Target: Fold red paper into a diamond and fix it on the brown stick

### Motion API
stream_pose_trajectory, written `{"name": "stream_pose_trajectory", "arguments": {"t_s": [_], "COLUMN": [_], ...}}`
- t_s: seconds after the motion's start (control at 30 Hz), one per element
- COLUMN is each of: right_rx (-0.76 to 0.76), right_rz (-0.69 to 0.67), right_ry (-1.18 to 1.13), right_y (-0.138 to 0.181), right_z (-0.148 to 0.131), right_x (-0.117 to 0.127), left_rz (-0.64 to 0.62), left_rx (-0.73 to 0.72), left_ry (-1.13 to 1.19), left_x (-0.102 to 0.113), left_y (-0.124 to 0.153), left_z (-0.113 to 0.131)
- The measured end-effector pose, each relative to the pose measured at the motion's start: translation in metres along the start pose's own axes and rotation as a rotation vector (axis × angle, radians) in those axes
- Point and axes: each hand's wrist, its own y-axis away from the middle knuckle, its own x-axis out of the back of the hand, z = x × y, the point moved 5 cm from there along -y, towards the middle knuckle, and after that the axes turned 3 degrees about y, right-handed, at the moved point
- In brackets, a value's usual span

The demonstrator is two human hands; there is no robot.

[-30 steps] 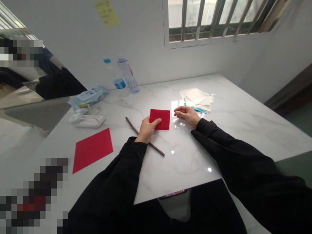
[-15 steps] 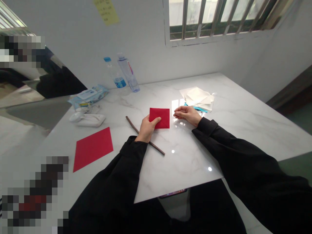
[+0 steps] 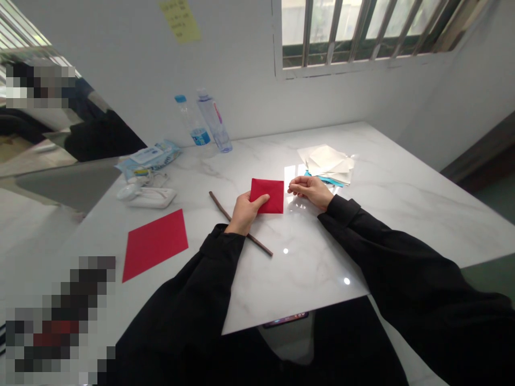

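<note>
My left hand (image 3: 243, 214) grips a small folded square of red paper (image 3: 273, 198), thumb pressed on its face and the other fingers behind it. Just right of its edge, a narrow gap away, is my right hand (image 3: 311, 191). Its fingers are drawn together in a pinch, and whatever they may hold is too small to make out. Under my left wrist a thin brown stick (image 3: 259, 245) lies slantwise on the table. Farther left, a flat red sheet (image 3: 156, 245) rests on the white marbled table (image 3: 317, 252).
Cream papers (image 3: 328, 162) over a blue sheet (image 3: 336, 183) lie beyond my right hand. Two plastic bottles (image 3: 217, 126) stand by the wall. At the left are a wipes pack (image 3: 151, 156) and a white device (image 3: 151, 198). A phone (image 3: 287, 320) lies below the table edge.
My left hand has shifted slightly right with the folded red paper, closer to my right hand. My right hand keeps its pinch almost in place.
</note>
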Motion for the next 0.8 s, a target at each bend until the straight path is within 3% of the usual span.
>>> {"name": "stream_pose_trajectory", "arguments": {"t_s": [0.33, 0.6, 0.8], "right_rx": [0.011, 0.08, 0.082], "right_rz": [-0.064, -0.004, -0.107], "right_ry": [-0.058, 0.068, 0.166], "right_y": [0.004, 0.008, 0.015], "right_z": [-0.002, -0.02, -0.022], "right_x": [-0.012, -0.014, -0.028], "left_rz": [-0.011, 0.005, -0.034], "left_rx": [-0.018, -0.016, -0.026], "left_ry": [-0.037, -0.048, -0.046], "left_x": [-0.002, 0.0, -0.001], "left_y": [0.004, 0.002, 0.003], "left_z": [0.004, 0.001, 0.001]}}
